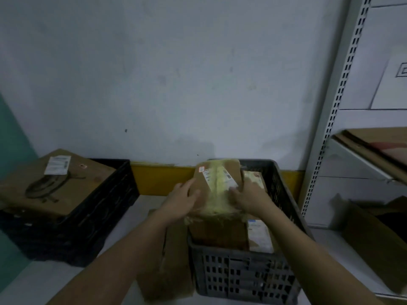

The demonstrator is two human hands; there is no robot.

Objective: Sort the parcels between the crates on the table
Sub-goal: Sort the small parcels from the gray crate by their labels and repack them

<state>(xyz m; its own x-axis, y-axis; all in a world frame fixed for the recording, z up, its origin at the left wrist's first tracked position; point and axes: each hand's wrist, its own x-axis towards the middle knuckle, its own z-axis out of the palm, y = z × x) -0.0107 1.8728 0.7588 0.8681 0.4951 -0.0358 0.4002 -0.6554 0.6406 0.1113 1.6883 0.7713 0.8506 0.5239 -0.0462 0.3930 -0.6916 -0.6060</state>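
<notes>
Nearest to me, both my forearms reach forward over the pale table (136, 208) toward the grey crate (244, 274) on the right. Inside it a brown parcel (217, 190) with yellowish tape down its middle and white labels on top sits above the crate's rim, tilted slightly, its far end by the far wall of the crate. My left hand (184, 195) lies against the parcel's left side, fingers fairly straight and spread along the cardboard, thumb on top. My right hand (248, 198) is on the parcel's right edge, fingers curled over it near the labels, so I am holding the parcel between both hands. Beside it on the right, lower in the same crate, lies a second parcel (261, 236) with a white label. Just left of the grey crate, a flat piece of cardboard (167, 271) stands against its wall. Well apart on the left is a black crate (88, 227), with a big brown box (55, 186) resting on top, bearing a white label. Metal shelving (343, 106) rises on the right.
</notes>
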